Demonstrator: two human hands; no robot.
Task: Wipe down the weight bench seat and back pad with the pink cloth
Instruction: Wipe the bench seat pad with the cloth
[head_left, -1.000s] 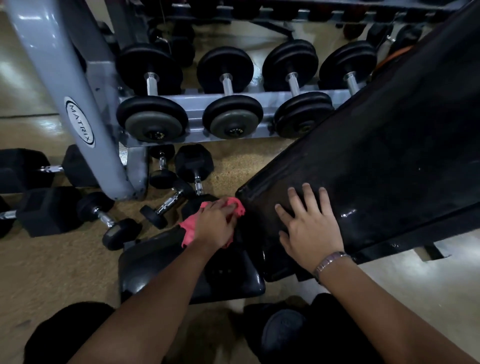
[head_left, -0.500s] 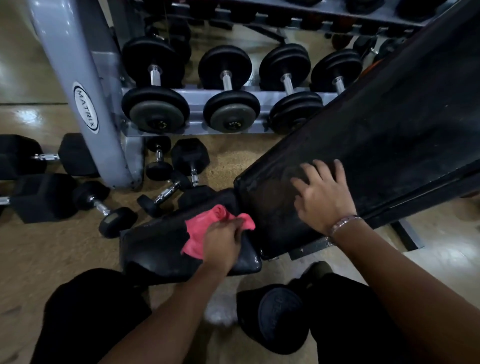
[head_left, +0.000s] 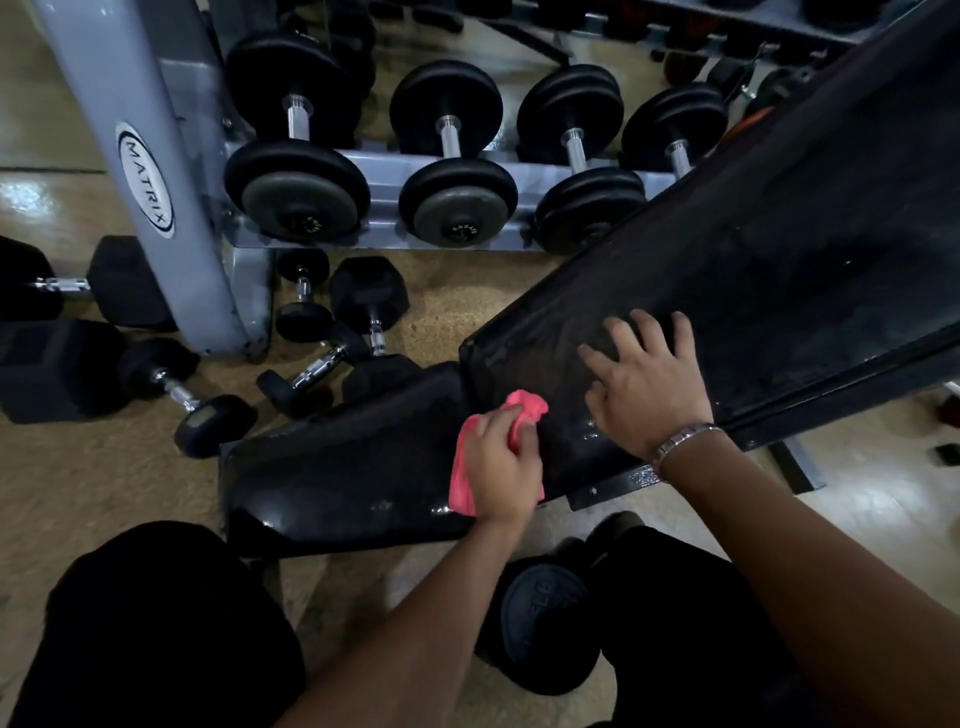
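While the left hand (head_left: 501, 462) grips the bunched pink cloth (head_left: 470, 467) at the seat's (head_left: 343, 467) end nearest the back pad (head_left: 753, 270), the right hand (head_left: 647, 387) lies flat and open on that pad's lower end, whose streaked upper length apparently remains unwiped.

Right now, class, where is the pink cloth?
In the head view, the pink cloth is under the left hand, where the seat meets the back pad.
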